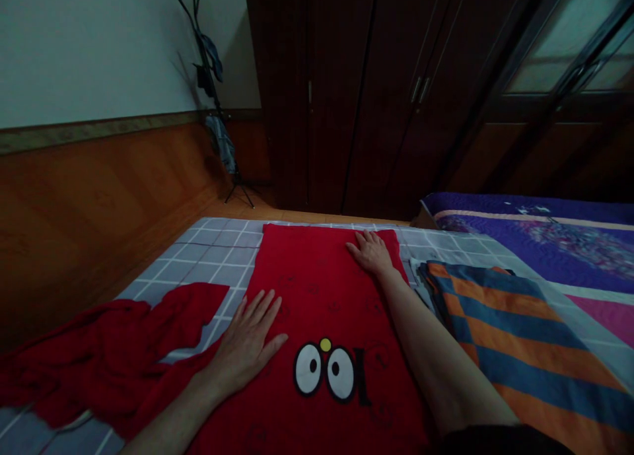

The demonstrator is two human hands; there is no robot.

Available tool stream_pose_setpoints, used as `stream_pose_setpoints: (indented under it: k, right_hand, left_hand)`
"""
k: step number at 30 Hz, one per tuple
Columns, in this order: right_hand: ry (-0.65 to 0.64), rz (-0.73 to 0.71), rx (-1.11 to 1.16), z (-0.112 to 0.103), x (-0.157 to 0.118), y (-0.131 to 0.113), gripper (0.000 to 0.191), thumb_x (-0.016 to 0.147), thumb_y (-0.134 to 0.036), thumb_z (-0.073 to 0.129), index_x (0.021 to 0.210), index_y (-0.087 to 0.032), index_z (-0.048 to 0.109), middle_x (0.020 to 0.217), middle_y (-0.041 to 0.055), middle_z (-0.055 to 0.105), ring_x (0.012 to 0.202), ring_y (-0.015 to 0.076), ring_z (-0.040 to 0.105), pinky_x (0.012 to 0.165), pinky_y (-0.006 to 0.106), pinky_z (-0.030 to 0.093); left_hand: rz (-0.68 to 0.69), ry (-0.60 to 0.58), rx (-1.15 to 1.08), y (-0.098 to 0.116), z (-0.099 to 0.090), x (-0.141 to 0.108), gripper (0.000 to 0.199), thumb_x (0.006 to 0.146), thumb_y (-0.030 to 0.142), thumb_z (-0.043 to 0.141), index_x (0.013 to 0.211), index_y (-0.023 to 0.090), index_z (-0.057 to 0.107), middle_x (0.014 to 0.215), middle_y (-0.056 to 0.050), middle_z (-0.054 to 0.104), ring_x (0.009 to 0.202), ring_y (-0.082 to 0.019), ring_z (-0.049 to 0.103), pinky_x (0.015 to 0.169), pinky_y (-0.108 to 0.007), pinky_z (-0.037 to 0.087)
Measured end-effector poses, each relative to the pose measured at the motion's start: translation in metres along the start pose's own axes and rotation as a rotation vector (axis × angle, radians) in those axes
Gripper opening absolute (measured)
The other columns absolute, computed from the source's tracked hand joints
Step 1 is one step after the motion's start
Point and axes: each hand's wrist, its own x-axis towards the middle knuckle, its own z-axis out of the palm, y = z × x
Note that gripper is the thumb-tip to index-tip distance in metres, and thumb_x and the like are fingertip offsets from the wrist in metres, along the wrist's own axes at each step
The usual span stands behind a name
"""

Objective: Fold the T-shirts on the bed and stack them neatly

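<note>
Pressing the red garment (312, 260) flat looks like the step in hand; it lies under and between both hands, over a checked sheet (225, 247). The left hand (251, 339) rests open, palm down, fingers slightly spread, near the cloth's left edge; the right hand (371, 251), also open, lies farther out by the far right corner. Neither grips anything. Good work here would mean light, even strokes outward from the eye print (324, 369), between the forearms, so that the edges stay straight. Left of the left hand, crumpled red cloth (113, 349) could tug; whether it joins the garment, I cannot tell.
</note>
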Motion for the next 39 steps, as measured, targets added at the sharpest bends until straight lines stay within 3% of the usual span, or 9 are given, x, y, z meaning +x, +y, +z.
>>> stream_pose_setpoints:
  k: [6, 11, 13, 15, 22, 25, 30, 35, 39]
  right_hand:
    - [0.007, 0.016, -0.041, -0.035, -0.021, -0.048, 0.06, 0.095, -0.041, 0.036, 0.134, 0.004, 0.042, 0.142, 0.0321, 0.031, 0.134, 0.0421, 0.025, 0.104, 0.057, 0.019]
    - [-0.049, -0.297, 0.015, -0.033, -0.097, -0.144, 0.061, 0.091, -0.056, 0.038, 0.142, -0.022, 0.037, 0.152, 0.0079, 0.027, 0.139, 0.0259, 0.021, 0.111, 0.039, 0.019]
    - [-0.095, -0.504, 0.14, -0.026, -0.127, -0.158, 0.063, 0.092, -0.057, 0.035, 0.143, -0.02, 0.035, 0.151, 0.0086, 0.028, 0.139, 0.0262, 0.022, 0.111, 0.041, 0.021]
    - [-0.141, -0.501, 0.184, -0.023, -0.145, -0.144, 0.065, 0.092, -0.058, 0.035, 0.144, -0.018, 0.035, 0.151, 0.01, 0.03, 0.139, 0.0273, 0.024, 0.111, 0.043, 0.021]
    - [-0.087, 0.127, -0.063, -0.046, -0.166, -0.013, 0.064, 0.092, -0.047, 0.042, 0.137, -0.002, 0.042, 0.146, 0.023, 0.033, 0.137, 0.034, 0.024, 0.109, 0.048, 0.026]
    - [-0.055, 0.115, -0.048, -0.055, -0.196, -0.017, 0.062, 0.092, -0.045, 0.042, 0.136, -0.003, 0.044, 0.146, 0.0226, 0.033, 0.138, 0.033, 0.024, 0.108, 0.048, 0.028]
    - [-0.089, -0.214, 0.075, -0.056, -0.257, -0.051, 0.061, 0.091, -0.049, 0.045, 0.144, -0.022, 0.035, 0.152, 0.008, 0.025, 0.141, 0.0271, 0.018, 0.11, 0.046, 0.028]
    - [0.003, -0.022, 0.03, -0.053, -0.29, -0.042, 0.064, 0.089, -0.049, 0.046, 0.14, -0.012, 0.041, 0.149, 0.0165, 0.03, 0.139, 0.0324, 0.019, 0.108, 0.051, 0.03]
    - [-0.006, -0.175, 0.056, -0.06, -0.314, -0.037, 0.063, 0.087, -0.048, 0.05, 0.143, -0.022, 0.036, 0.15, 0.0094, 0.031, 0.137, 0.0322, 0.026, 0.107, 0.053, 0.03]
  left_hand:
    - [-0.008, 0.036, -0.023, 0.002, 0.001, -0.001, 0.065, 0.093, 0.057, 0.032, 0.144, 0.017, 0.034, 0.15, -0.009, 0.031, 0.139, -0.029, 0.027, 0.111, -0.052, 0.025]
    - [0.038, 0.116, -0.017, -0.004, 0.012, -0.003, 0.061, 0.092, 0.053, 0.037, 0.141, 0.017, 0.041, 0.149, -0.01, 0.034, 0.139, -0.029, 0.028, 0.111, -0.052, 0.025]
    - [0.052, 0.13, -0.007, -0.006, 0.014, -0.004, 0.059, 0.091, 0.05, 0.04, 0.139, 0.016, 0.043, 0.148, -0.01, 0.035, 0.138, -0.029, 0.028, 0.111, -0.051, 0.025]
    - [0.055, 0.136, -0.002, -0.006, 0.014, -0.004, 0.059, 0.091, 0.05, 0.04, 0.14, 0.016, 0.042, 0.148, -0.011, 0.036, 0.138, -0.03, 0.029, 0.111, -0.052, 0.025]
    - [0.035, 0.091, -0.009, -0.003, 0.006, -0.003, 0.063, 0.091, 0.054, 0.038, 0.141, 0.015, 0.04, 0.149, -0.011, 0.034, 0.138, -0.031, 0.029, 0.11, -0.052, 0.026]
    - [0.033, 0.072, -0.007, -0.003, 0.006, -0.003, 0.064, 0.091, 0.053, 0.038, 0.142, 0.014, 0.039, 0.149, -0.011, 0.033, 0.139, -0.03, 0.028, 0.111, -0.053, 0.025]
    - [0.024, 0.042, -0.012, -0.004, 0.001, -0.002, 0.064, 0.092, 0.053, 0.038, 0.143, 0.014, 0.036, 0.15, -0.011, 0.032, 0.139, -0.03, 0.026, 0.111, -0.053, 0.025]
    - [0.013, 0.005, -0.026, 0.005, -0.01, -0.005, 0.063, 0.092, 0.052, 0.039, 0.142, 0.015, 0.037, 0.149, -0.013, 0.033, 0.139, -0.031, 0.026, 0.111, -0.055, 0.023]
    - [0.173, -0.056, -0.044, 0.012, -0.018, -0.025, 0.062, 0.092, 0.054, 0.039, 0.146, 0.024, 0.03, 0.152, -0.008, 0.028, 0.141, -0.029, 0.021, 0.112, -0.054, 0.022]
